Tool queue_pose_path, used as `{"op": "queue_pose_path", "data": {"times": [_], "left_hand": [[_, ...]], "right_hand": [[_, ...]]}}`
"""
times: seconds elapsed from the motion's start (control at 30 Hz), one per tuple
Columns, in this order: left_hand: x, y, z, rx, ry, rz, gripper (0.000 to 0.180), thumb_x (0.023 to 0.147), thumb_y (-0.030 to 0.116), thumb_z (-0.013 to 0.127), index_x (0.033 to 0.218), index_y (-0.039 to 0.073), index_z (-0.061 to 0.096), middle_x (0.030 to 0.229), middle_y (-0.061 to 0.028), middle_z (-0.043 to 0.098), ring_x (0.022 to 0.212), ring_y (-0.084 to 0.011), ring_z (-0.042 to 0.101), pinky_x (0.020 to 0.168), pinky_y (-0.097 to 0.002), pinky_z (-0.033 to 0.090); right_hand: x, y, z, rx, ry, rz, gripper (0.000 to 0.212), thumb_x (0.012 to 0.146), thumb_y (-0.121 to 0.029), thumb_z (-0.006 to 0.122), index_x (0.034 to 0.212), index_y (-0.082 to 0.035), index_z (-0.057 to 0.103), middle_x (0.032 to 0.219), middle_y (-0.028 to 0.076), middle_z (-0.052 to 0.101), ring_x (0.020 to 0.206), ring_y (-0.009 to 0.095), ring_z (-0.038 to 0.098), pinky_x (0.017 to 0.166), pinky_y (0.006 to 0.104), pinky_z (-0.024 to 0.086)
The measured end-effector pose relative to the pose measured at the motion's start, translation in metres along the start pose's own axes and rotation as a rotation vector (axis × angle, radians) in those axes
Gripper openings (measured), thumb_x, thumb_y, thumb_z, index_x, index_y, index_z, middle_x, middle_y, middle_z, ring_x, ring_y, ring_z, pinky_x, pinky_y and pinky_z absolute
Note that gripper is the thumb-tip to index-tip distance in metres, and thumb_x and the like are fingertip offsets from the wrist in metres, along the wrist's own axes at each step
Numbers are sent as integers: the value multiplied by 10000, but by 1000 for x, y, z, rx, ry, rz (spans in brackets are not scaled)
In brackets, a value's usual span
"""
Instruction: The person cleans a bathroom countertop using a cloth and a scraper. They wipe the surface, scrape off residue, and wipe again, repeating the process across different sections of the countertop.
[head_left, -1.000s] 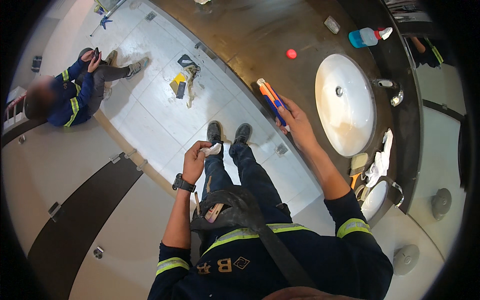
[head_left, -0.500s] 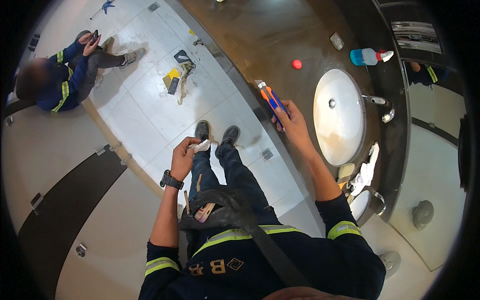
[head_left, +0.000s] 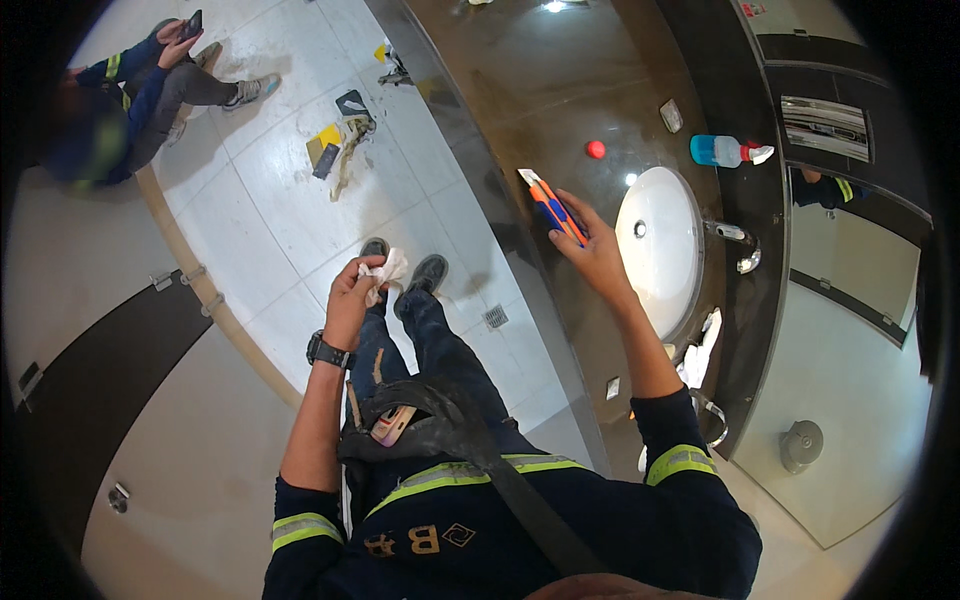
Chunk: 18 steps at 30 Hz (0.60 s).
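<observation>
My left hand (head_left: 349, 300), with a dark watch on its wrist, pinches a crumpled white tissue or cloth (head_left: 384, 272) over my legs. My right hand (head_left: 597, 255) is closed on an orange and blue utility knife (head_left: 556, 210) above the dark countertop (head_left: 520, 100). The knife's pale blade end points away to the far left. Thumb and fingers grip the near part of its handle; whether the knife touches the counter, I cannot tell. To the right of this hand is a white oval basin (head_left: 655, 270).
A red ball-like object (head_left: 596, 149), a blue spray bottle (head_left: 716, 151) and a faucet (head_left: 727, 232) are around the basin. A white cloth (head_left: 702, 350) lies nearer me. Scrapers and rags (head_left: 345, 140) lie on the tiled floor. At far left sits another person (head_left: 130, 110) holding a phone.
My view has shifted a little. The tissue in my left hand shows more fully, spread above the fingers. My right hand still grips the knife, now angled slightly differently.
</observation>
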<state>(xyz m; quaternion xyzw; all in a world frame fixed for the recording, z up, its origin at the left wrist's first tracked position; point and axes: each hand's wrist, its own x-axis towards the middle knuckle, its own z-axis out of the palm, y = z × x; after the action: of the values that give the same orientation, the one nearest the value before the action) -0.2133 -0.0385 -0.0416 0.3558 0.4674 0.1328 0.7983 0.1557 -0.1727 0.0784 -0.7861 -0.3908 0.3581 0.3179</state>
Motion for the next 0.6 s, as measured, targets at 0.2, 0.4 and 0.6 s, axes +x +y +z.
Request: {"op": "queue_pose_path", "data": {"times": [0.2, 0.4, 0.6], "left_hand": [[44, 50, 71, 215, 100, 256, 203, 1027, 123, 629, 1181, -1, 675, 1060, -92, 718, 880, -132, 685, 772, -267, 555], [143, 94, 160, 417, 336, 820, 120, 926, 119, 708, 980, 20, 668, 922, -144, 678, 858, -345, 659, 777, -426, 513], [111, 46, 193, 477, 251, 805, 116, 945, 145, 722, 983, 45, 679, 822, -95, 668, 738, -185, 618, 689, -335, 498]], "right_hand": [[-65, 42, -1, -79, 273, 70, 592, 926, -140, 735, 1475, -19, 550, 1330, 187, 691, 1224, 249, 665, 1068, 365, 488], [-143, 71, 14, -130, 472, 217, 568, 936, -114, 714, 1468, -3, 549, 1309, 206, 694, 1174, 257, 677, 1041, 378, 500], [-163, 87, 20, -32, 557, 261, 558, 937, -88, 706, 1462, 11, 548, 1346, 217, 670, 1222, 262, 649, 1080, 384, 471]]}}
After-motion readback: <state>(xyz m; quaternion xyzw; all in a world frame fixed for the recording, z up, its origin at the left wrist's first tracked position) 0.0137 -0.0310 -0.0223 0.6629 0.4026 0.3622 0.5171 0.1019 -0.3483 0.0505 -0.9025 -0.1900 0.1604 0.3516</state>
